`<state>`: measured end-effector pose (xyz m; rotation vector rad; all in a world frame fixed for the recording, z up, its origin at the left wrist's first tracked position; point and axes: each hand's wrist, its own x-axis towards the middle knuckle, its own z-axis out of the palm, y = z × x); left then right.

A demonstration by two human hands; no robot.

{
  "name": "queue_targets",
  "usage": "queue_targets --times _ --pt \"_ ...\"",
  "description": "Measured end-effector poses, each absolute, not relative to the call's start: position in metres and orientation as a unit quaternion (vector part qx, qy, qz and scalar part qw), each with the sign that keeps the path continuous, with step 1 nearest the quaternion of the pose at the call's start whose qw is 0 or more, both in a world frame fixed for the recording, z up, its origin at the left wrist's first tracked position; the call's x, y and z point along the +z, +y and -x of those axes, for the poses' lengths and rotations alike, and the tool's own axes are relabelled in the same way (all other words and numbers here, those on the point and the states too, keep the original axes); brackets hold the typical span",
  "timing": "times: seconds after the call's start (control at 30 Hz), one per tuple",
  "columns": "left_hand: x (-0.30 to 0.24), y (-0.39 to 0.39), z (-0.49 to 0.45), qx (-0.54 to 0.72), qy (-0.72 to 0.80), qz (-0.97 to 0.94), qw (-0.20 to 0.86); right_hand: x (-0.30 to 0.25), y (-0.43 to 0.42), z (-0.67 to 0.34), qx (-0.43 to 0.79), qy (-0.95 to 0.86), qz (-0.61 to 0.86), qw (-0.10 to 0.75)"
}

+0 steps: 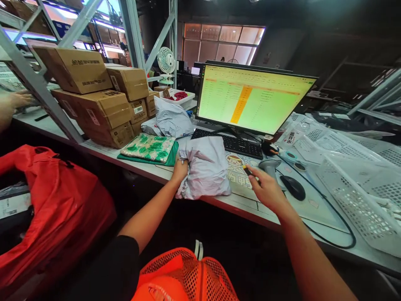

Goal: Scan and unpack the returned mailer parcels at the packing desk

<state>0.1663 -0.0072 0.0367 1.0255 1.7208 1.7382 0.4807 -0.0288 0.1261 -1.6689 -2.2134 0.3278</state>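
My left hand [180, 169] grips the left edge of a grey plastic mailer bag [208, 167] that lies on the white table [275, 209] in front of the keyboard [232, 144]. My right hand [266, 188] hovers over the table to the right of the bag, fingers pinched on a small dark pen-like object [247, 170]. Just beyond that hand stands a grey barcode scanner [269, 166], and a black mouse [293, 187] lies to its right.
A monitor [250, 98] shows a green and orange spreadsheet. Stacked cardboard boxes [97, 100], a green patterned packet [148, 148] and another grey mailer [172, 119] lie left. White perforated baskets [360, 184] fill the right. A red bag [53, 209] and orange mesh bag [188, 276] sit below. Another person's hand [19, 99] is far left.
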Motion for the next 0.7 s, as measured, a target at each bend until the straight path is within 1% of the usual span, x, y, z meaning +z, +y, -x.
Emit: queue_targets --times 0.03,0.1,0.17,0.2,0.23,0.27,0.37,0.4,0.47,0.57,0.7 --pt "0.036 -0.012 -0.171 0.629 0.630 -0.394 0.228 0.118 -0.020 -0.482 0.060 -0.767 0.619 0.162" --pt "0.041 -0.024 -0.177 0.614 0.638 -0.444 0.139 0.102 -0.004 -0.483 -0.004 -0.750 0.654 0.094" --pt "0.054 -0.031 -0.178 0.579 0.617 -0.531 0.037 0.090 0.008 -0.484 -0.017 -0.749 0.662 0.031" --pt "0.062 -0.031 -0.177 0.548 0.589 -0.594 0.017 0.087 0.013 -0.483 -0.016 -0.751 0.659 0.023" --pt "0.071 -0.028 -0.177 0.509 0.548 -0.664 0.025 0.088 0.017 -0.481 -0.012 -0.754 0.656 0.036" --pt "0.080 -0.022 -0.178 0.461 0.499 -0.732 0.045 0.090 0.022 -0.478 -0.001 -0.757 0.650 0.067" --pt "0.098 0.004 -0.186 0.312 0.382 -0.866 0.083 0.104 0.038 -0.455 0.075 -0.771 0.604 0.188" --pt "0.099 0.012 -0.191 0.275 0.366 -0.885 0.079 0.108 0.043 -0.444 0.105 -0.777 0.587 0.204" --pt "0.097 0.022 -0.199 0.236 0.348 -0.905 0.061 0.111 0.054 -0.419 0.154 -0.792 0.557 0.196" --pt "0.083 0.021 -0.204 0.275 0.342 -0.899 0.007 0.106 0.065 -0.387 0.183 -0.816 0.526 0.158" --pt "0.062 0.014 -0.197 0.354 0.390 -0.849 -0.050 0.098 0.071 -0.366 0.197 -0.843 0.489 0.110"
